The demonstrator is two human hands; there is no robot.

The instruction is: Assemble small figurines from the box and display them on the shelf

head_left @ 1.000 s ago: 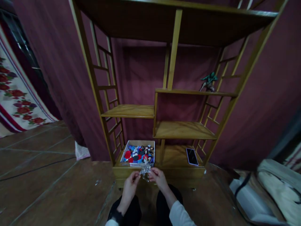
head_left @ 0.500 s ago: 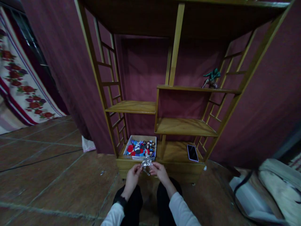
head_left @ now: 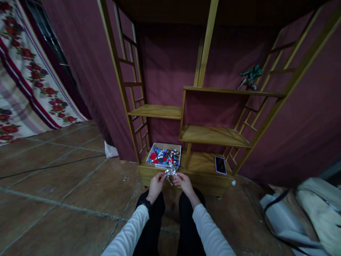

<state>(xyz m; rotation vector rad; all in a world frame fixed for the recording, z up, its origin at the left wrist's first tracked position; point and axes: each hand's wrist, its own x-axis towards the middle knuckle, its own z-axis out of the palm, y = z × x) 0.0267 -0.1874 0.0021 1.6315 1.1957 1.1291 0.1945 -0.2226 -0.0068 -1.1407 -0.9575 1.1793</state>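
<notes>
Both hands pinch a small silvery figure just in front of the bottom board of a wooden shelf unit. My left hand grips its left side and my right hand grips its right side, fingers closed. Right behind the figure sits a white box filled with several small colourful toys. White sleeves and dark trousers show below the hands.
A phone lies on the shelf's bottom board, right of the box. A green figurine stands on an upper right shelf. Maroon curtain hangs behind; floral cloth at left; a bag on the tiled floor at right.
The view has tilted downward and shifted left, so the shelf sits higher and more of my arms show. Both hands still hold the silvery figure together.
</notes>
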